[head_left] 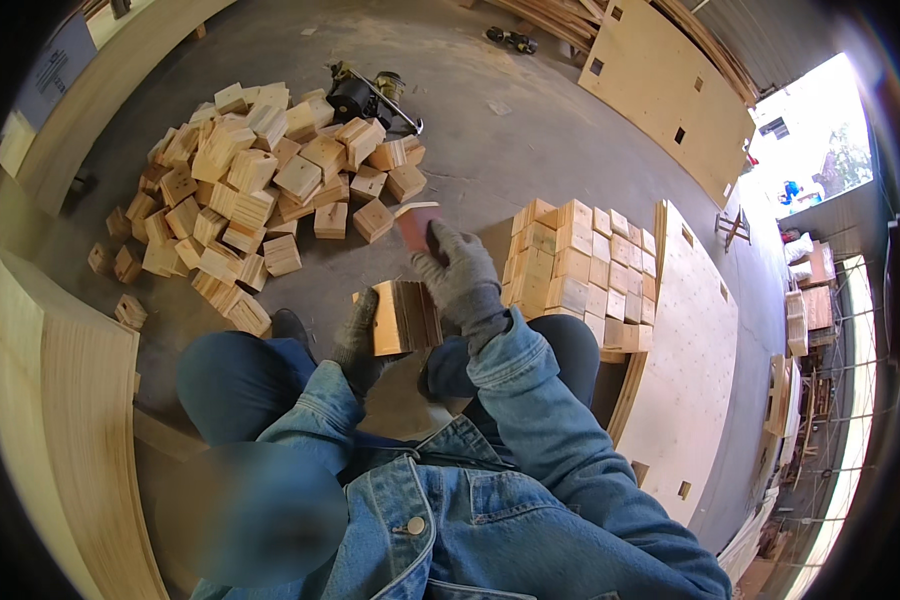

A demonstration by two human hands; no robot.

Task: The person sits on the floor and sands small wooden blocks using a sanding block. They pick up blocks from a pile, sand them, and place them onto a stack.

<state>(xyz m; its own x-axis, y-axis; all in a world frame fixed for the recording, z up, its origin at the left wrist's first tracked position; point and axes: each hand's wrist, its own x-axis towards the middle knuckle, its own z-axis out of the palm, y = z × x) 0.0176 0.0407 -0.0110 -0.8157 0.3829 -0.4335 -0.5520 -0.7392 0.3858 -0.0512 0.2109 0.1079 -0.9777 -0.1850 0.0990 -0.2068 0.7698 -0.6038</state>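
I squat on the floor in a denim jacket, both hands in grey gloves. My left hand [356, 343] is closed on the left side of a wooden block [390, 322], held upright between my knees. The block's near face is pale, and its right side is darker and grooved. Above and to the right of it, my right hand [459, 275] grips a sanding block [417, 226] with a reddish face and a pale edge. The sanding block is apart from the wooden block. My right fingers are partly hidden behind the hand.
A loose heap of wooden blocks [255, 185] lies ahead to the left, a black and olive power tool [365, 95] behind it. Neatly stacked blocks [580, 265] stand by my right knee, beside a large plywood sheet [685, 360]. A thick plywood stack [80, 400] borders my left.
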